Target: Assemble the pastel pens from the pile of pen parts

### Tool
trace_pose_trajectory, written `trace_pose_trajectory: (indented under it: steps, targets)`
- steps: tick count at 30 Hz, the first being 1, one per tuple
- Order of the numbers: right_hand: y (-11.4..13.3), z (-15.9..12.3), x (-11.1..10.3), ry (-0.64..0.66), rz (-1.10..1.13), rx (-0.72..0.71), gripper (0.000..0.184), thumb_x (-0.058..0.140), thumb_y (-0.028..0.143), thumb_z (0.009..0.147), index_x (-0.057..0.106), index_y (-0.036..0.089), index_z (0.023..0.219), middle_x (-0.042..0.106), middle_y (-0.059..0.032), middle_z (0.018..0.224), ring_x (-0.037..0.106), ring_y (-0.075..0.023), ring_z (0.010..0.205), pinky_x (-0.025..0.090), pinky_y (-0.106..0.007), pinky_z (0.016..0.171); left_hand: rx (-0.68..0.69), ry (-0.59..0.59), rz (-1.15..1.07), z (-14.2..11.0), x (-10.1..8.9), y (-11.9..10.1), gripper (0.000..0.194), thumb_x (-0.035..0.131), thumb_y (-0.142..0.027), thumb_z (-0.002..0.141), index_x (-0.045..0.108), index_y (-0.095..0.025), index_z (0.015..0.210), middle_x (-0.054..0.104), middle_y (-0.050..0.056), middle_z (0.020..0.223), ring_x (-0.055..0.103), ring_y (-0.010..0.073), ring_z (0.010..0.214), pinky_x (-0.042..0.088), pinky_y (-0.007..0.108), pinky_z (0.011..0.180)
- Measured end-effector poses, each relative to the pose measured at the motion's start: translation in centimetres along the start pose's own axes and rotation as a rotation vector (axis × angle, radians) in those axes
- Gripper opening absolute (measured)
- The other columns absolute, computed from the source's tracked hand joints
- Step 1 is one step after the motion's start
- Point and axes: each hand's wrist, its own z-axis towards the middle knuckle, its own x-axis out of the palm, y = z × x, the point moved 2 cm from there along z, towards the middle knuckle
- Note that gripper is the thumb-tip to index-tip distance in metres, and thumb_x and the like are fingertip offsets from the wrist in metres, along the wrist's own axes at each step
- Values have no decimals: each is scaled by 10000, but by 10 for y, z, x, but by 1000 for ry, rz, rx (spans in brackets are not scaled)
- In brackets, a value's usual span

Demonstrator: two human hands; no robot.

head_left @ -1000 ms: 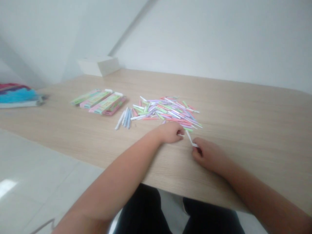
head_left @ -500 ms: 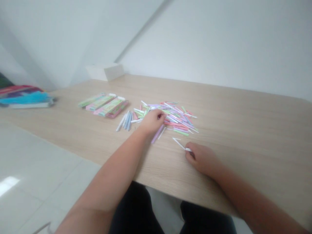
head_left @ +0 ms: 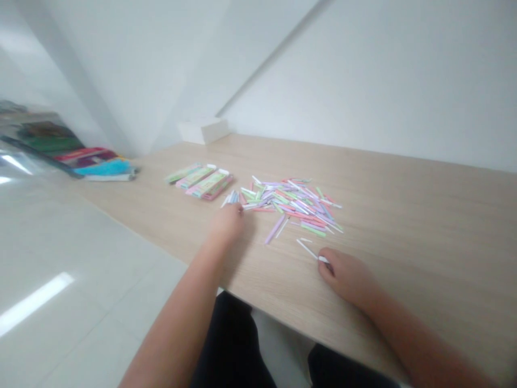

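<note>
A loose pile of thin pastel sticks (head_left: 299, 202) in purple, green, pink and white lies spread over the wooden table. Left of the pile, my left hand (head_left: 229, 222) is closed over a small group of pale blue and white sticks (head_left: 231, 197). Its fingertips are mostly hidden, so what they pinch cannot be made out. My right hand (head_left: 349, 274) rests on the table in front of the pile, fingers curled round a white stick (head_left: 323, 260). Another slim white stick (head_left: 307, 248) reaches up to those fingers, with a short white piece (head_left: 306, 240) close by.
Several flat pastel packets (head_left: 208, 183) lie behind my left hand. A white box (head_left: 204, 131) stands against the wall at the back. Red and blue folded items (head_left: 105, 167) are at the table's far left. The table's front edge (head_left: 278, 319) runs above my legs.
My left hand has moved from the pile leftward to the blue and white sticks. My right hand keeps its grip and place on the table. The camera view has shifted left.
</note>
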Motion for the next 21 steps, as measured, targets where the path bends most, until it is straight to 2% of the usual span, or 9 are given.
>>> trace_pose_trajectory:
  steps: [4,11,18,21]
  targets:
    - [-1,0,1,-13,-5,11,175,442,289,984,565,221,880,688,-51,856,595,-201,735,300,-314,644,-8,2,0,-8,16,12,375,403,-293,980,712,-189,1166,707,139,1228,676,259,1105,528,345,967]
    - [1,-2,0,-27,-16,-14,196,437,289,1003,600,226,913,710,-55,898,632,-213,803,357,-314,695,-17,33,64,2,24,2,405,438,-380,977,767,-154,1038,731,170,1134,694,279,1046,540,355,956]
    - [0,-2,0,-13,17,-33,268,394,289,1031,652,216,1051,738,-82,1053,675,-248,966,438,-343,821,8,9,165,-7,19,-14,412,381,-229,970,773,-115,1025,721,215,1124,671,352,1103,517,464,966]
    - [0,-3,0,-16,42,-46,276,396,287,1034,660,216,1074,738,-84,1099,674,-253,1015,452,-354,871,18,6,190,-9,19,-18,409,370,-166,945,768,-110,1022,720,225,1114,667,354,1106,509,471,960]
